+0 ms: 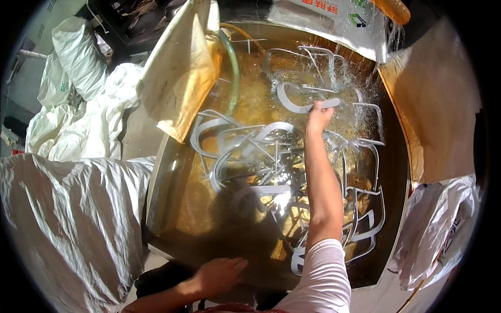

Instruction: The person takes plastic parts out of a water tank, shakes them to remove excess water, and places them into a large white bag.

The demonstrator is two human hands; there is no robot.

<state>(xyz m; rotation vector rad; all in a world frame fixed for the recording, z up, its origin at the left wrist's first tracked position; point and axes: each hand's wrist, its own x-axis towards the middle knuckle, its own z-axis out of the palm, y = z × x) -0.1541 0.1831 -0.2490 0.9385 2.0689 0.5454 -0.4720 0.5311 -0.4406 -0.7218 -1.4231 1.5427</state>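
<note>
My right arm stretches far over a tank of brownish water. My right hand is closed on a curved grey metal frame, gripping its flat band near the right end. Water splashes around this frame and blurs its far parts. Several similar curved metal frames lie tangled in the water, at the middle and along the right side. My left hand rests low by the tank's near edge, in shade. Its fingers are stretched out and hold nothing.
An orange pipe pours water at the upper right. A green hose dips into the tank beside a pale hanging sheet. Brown board and crumpled sheeting line the right; silvery sheeting and white sacks the left.
</note>
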